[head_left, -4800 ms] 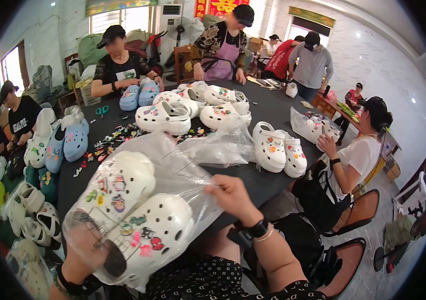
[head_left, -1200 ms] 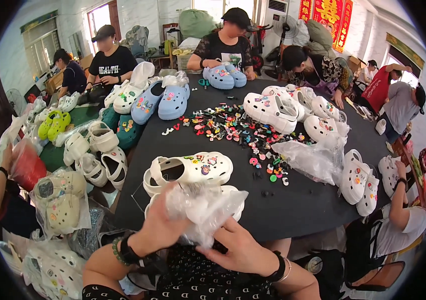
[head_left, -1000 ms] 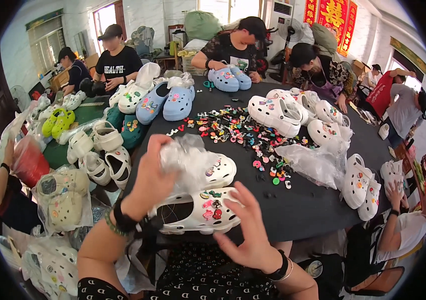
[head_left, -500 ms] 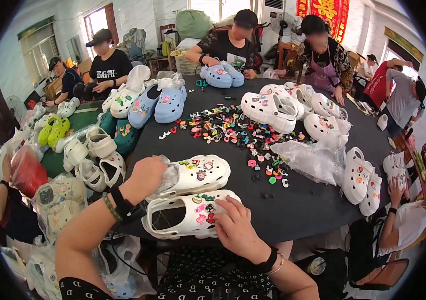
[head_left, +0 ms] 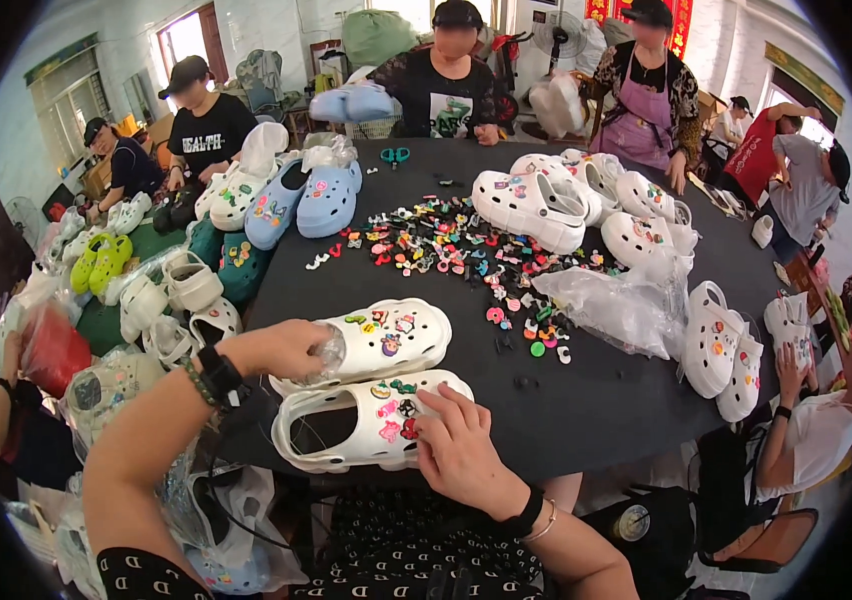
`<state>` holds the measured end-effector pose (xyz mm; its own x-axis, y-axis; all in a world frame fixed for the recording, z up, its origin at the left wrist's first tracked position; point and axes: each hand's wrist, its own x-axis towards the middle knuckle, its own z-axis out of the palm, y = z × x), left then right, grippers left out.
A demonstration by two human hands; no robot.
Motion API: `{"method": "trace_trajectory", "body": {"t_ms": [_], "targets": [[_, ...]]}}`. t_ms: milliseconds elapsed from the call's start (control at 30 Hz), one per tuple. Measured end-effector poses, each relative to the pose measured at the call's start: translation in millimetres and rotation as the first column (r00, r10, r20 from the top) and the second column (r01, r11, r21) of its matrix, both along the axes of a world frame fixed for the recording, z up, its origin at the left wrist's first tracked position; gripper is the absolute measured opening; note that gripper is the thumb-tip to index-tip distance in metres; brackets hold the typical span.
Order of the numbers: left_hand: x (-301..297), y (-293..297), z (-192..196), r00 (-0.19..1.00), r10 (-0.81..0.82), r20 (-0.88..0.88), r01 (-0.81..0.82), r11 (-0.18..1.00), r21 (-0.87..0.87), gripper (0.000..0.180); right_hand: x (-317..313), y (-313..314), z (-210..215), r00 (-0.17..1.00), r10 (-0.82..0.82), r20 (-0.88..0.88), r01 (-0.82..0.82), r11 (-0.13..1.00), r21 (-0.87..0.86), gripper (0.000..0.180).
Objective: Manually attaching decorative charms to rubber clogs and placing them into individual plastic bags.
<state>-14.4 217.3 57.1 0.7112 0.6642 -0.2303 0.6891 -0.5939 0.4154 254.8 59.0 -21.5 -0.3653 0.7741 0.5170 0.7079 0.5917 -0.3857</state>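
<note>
This is a small workshop where clog shoes get decorated and packed by hand. Several people sit or stand around a large black round table (head_left: 606, 400) filling the middle of the frame. White clogs (head_left: 536, 200) and blue clogs (head_left: 306, 195) lie on it in pairs, with a scatter of small colourful shoe charms (head_left: 456, 255) at the centre and clear plastic bags (head_left: 616, 305) to the right. More clogs pile up at the left edge. Stuffed sacks (head_left: 381, 35) and a standing fan (head_left: 558, 35) line the back wall at the top.
</note>
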Motion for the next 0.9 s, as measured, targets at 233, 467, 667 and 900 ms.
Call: {"method": "trace_trajectory", "body": {"t_ms": [233,467,667,900], "targets": [[10,-13,-16,0.986,0.162,0.048,-0.164,0.985,0.058,0.024,8,4,-7,0.983,0.060,-0.172,-0.077,0.992,-0.095,0.042],[14,0,-31,0.979,0.202,-0.003,-0.190,0.929,0.316,0.017,14,4,-9,0.974,0.097,-0.202,-0.117,0.989,-0.091,0.049],[22,-13,-22,0.972,0.233,-0.027,-0.199,0.879,0.433,0.017,16,5,-11,0.980,0.086,-0.182,-0.104,0.990,-0.092,0.048],[12,-49,-4,0.846,0.197,0.495,-0.504,0.599,0.623,0.024,14,3,-4,0.988,0.068,-0.136,-0.081,0.992,-0.095,0.061]]}}
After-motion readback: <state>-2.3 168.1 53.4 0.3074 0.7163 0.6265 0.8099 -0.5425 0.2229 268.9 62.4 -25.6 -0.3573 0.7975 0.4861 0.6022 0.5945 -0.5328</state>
